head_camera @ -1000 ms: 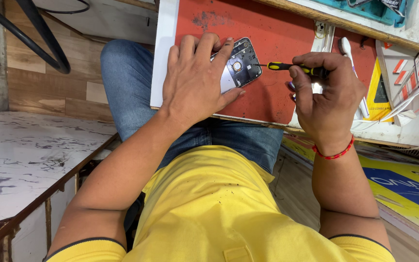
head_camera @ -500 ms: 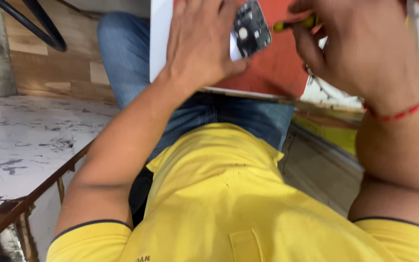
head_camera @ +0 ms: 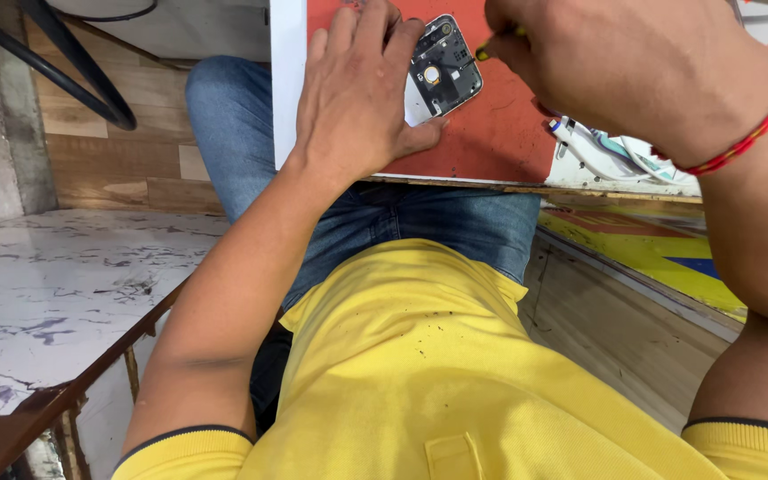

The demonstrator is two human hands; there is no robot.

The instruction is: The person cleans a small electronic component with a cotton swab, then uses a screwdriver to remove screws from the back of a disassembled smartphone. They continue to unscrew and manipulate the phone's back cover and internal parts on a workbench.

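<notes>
The left hand (head_camera: 357, 98) lies flat, fingers spread, pinning the opened grey phone with its bare metal back plate (head_camera: 442, 67) on the red mat of the white-edged worktop (head_camera: 491, 133). The right hand (head_camera: 633, 67), fingers curled tight, pinches a thin yellow-and-black screwdriver (head_camera: 484, 49) just beside the phone's upper edge. The risk: if the tip skids, it could gouge the exposed parts, and the phone sits near the worktop's front edge.
</notes>
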